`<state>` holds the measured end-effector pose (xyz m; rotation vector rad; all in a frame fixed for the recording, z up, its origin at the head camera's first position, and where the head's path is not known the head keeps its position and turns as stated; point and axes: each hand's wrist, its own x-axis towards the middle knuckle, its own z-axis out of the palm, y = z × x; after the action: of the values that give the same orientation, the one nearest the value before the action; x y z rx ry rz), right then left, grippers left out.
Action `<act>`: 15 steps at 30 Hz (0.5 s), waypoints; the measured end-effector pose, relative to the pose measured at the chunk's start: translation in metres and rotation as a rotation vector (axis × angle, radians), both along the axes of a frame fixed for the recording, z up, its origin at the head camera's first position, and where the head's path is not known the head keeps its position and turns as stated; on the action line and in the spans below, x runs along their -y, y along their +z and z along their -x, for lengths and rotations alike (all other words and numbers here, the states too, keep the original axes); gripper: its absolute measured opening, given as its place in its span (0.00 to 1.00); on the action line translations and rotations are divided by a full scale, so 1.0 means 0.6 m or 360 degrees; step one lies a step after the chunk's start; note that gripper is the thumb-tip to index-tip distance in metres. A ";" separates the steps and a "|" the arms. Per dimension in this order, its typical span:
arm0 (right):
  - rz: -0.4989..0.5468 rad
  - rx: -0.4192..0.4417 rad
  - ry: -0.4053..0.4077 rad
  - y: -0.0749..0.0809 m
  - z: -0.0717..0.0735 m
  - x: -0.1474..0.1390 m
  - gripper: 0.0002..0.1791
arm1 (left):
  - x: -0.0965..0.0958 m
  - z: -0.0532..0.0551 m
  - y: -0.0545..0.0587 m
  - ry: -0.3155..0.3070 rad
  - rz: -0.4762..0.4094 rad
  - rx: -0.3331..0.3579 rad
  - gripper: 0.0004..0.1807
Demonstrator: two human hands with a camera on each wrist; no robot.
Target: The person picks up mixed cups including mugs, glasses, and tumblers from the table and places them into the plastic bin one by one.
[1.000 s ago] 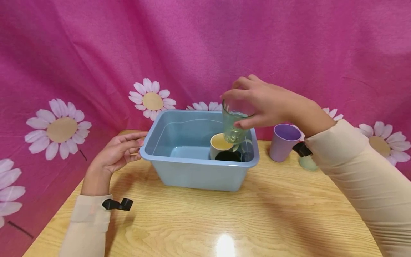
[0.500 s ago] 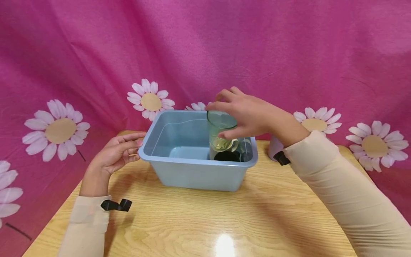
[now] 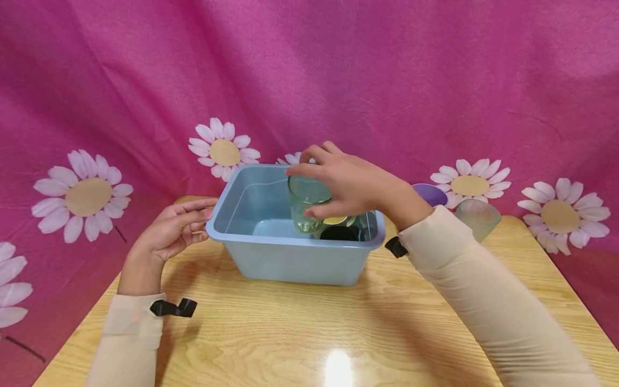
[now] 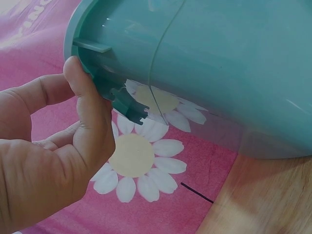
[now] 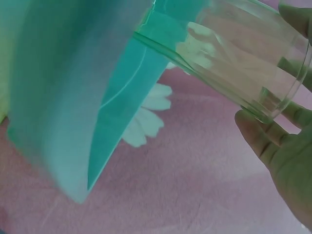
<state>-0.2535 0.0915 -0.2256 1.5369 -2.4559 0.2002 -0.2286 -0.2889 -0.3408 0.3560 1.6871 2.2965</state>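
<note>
Above the inside of a light blue plastic tub (image 3: 295, 260), my right hand (image 3: 345, 180) grips a clear greenish drinking glass (image 3: 304, 207) from above, near its rim. Thumb and fingers lie around the glass (image 5: 243, 58) in the right wrist view. Its base is below the tub's rim level; whether it touches the floor is hidden. Beside it in the tub are a black cup (image 3: 339, 233) and a mug with a yellow inside (image 3: 335, 220), partly covered. My left hand (image 3: 169, 231) holds the tub's left rim with thumb and fingertips, as the left wrist view (image 4: 73, 126) shows up close.
Behind my right forearm stand a purple cup (image 3: 430, 194) and a frosted pale green glass (image 3: 479, 217), both partly hidden. The wooden table (image 3: 271, 333) meets a pink flowered cloth (image 3: 309, 80) at the back and left.
My right hand has carried the glass leftward and down into the tub, past the mug. My left hand stays at the rim. The purple cup and frosted glass show again behind the forearm.
</note>
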 end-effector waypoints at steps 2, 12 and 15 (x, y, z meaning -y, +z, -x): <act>-0.0001 0.0010 0.0002 -0.002 -0.001 0.007 0.36 | -0.001 0.001 0.000 0.0003 0.0004 0.0002 0.17; -0.0115 0.0028 -0.0070 -0.022 0.004 0.034 0.39 | -0.001 0.002 0.001 -0.0003 0.0016 0.0004 0.16; -0.0139 0.0036 -0.0069 -0.030 0.004 0.036 0.41 | -0.001 0.002 -0.001 -0.0014 0.0004 -0.0002 0.16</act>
<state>-0.2561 0.0698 -0.2439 1.5222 -2.5440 0.1046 -0.2299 -0.2881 -0.3413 0.3637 1.6855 2.2880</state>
